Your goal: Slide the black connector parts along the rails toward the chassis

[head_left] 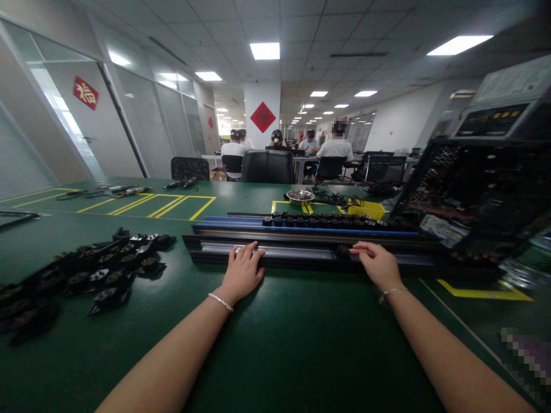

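A long black rail (297,252) with a pale inner channel lies across the table in front of me. My left hand (243,267) rests on its near left part with the fingers laid out, holding nothing. Farther right along the same channel sits a small black part (342,251). The thumb and forefinger of my right hand (379,261) are pinched together at its right side. Behind this rail, a row of similar black parts (318,220) stands along blue-edged rails (301,228).
Many loose black parts (112,264) lie heaped on the green table (275,344) to the left. Beyond the rails are a metal bowl (300,197), cables and a yellow tray (367,210). An open computer case (465,195) stands at the right. People sit farther back.
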